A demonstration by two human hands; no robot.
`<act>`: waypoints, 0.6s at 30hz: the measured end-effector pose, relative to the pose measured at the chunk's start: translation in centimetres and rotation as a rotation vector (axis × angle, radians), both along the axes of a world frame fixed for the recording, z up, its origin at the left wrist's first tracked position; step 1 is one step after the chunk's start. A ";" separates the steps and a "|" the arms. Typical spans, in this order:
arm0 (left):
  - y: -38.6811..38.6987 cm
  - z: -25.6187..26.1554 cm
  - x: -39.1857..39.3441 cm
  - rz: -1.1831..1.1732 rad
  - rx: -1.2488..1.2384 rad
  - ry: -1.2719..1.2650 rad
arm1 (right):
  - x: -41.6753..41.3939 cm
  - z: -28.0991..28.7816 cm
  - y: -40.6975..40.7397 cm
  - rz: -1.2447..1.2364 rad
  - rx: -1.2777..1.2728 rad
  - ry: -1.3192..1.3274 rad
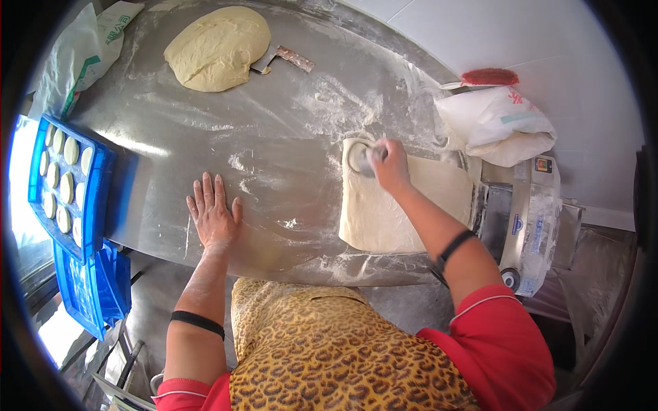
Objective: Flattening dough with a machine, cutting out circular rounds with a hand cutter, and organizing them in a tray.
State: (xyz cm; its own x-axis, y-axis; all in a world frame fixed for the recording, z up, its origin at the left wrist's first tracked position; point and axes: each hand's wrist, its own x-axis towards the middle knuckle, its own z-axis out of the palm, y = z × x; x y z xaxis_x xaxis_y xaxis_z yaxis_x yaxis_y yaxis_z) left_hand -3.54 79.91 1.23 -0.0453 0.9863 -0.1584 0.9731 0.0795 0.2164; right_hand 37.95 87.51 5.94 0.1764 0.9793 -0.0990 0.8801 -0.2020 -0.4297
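Observation:
My right hand (pixel 393 165) grips a round dough cutter (pixel 364 160), slightly blurred, at the upper left corner of a flat dough sheet (pixel 396 216). Whether its rim presses into the dough cannot be told. The sheet lies on a flour-dusted metal table (pixel 288 195), its right end reaching a dough sheeter (pixel 519 231). Palm down on the bare metal to the left of the sheet, my left hand (pixel 213 218) has its fingers spread and holds nothing.
A large dough lump (pixel 218 49) sits at the far side beside a bench scraper (pixel 294 58). On the left, a blue tray (pixel 97 205) carries several oval dough pieces. A white sack (pixel 498 123) and a red-bristled brush (pixel 491 77) lie near the wall.

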 end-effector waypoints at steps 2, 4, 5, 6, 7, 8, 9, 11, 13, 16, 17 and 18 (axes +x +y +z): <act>-0.3 0.1 -0.4 0.009 -0.011 0.026 | -1.2 1.7 -3.8 0.232 0.074 -0.128; 0.0 0.5 0.1 -0.001 0.005 0.018 | -1.6 2.6 -6.2 0.754 -0.107 -0.337; 0.1 0.5 0.4 -0.007 0.025 0.019 | -1.6 2.5 -6.2 0.753 -0.117 -0.337; 0.5 0.6 0.7 -0.013 0.024 0.018 | -1.6 2.4 -5.8 0.702 -0.109 -0.323; 0.4 0.4 0.8 -0.015 0.032 0.014 | -2.1 2.0 -5.7 0.652 -0.107 -0.302; 0.4 0.2 0.9 -0.018 0.042 0.009 | -2.9 1.4 -5.7 0.644 -0.115 -0.296; -0.1 0.3 0.9 -0.027 0.030 0.010 | -4.1 1.4 -5.9 0.416 -0.118 -0.326; 0.2 0.1 0.8 -0.005 0.032 0.029 | -4.8 0.6 -4.6 0.192 -0.109 -0.348; 0.2 -0.1 0.6 -0.015 0.056 0.019 | -4.5 0.4 -4.0 -0.030 -0.026 -0.153; -0.3 -0.3 0.1 0.009 0.037 0.036 | -2.7 2.2 -8.4 0.103 -0.008 -0.087; -0.3 -0.1 0.3 0.004 0.035 0.056 | -2.3 2.8 -9.9 0.339 0.012 -0.174; -0.3 0.1 0.6 -0.006 0.031 0.072 | -2.2 3.0 -11.1 0.333 0.009 -0.178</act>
